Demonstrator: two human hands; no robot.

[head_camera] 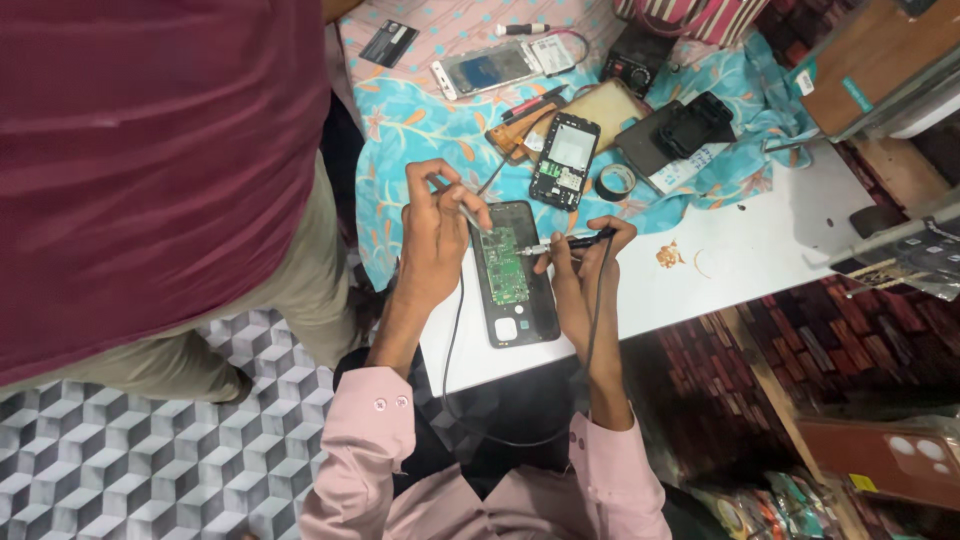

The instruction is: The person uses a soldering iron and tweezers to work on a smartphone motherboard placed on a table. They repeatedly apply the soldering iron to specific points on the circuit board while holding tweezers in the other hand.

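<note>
Centrally, opened phone (515,275) lies flat on white table (740,260), long axis running away from person, green circuit board (503,265) exposed in upper half. Bystander in maroon shirt (150,150) stands well left of phone. Floral cloth (420,130) beyond phone carries second opened phone (565,160) and tape roll (614,181). Left hand (435,240), at phone's upper left edge, pinches thin tool (468,212). Right hand (580,265), at right edge, grips corded soldering iron (570,242), tip pointing left onto board. Both hands equally near.

You wear a soft pink shirt with long sleeves. Your left cuff (378,408) has two small buttons.
</note>
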